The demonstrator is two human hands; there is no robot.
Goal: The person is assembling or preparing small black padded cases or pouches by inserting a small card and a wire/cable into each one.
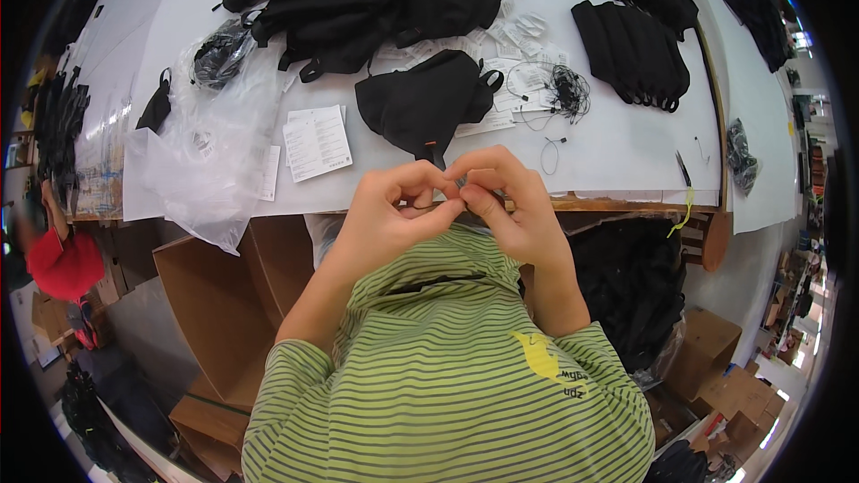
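At table edge [617,201]: left hand [389,215], right hand [510,206] pinched together on tiny item, unclear.

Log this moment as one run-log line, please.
left hand: pinching small item, too small to tell | right hand: fingertips meeting left's | black bag: on white table, just beyond hands
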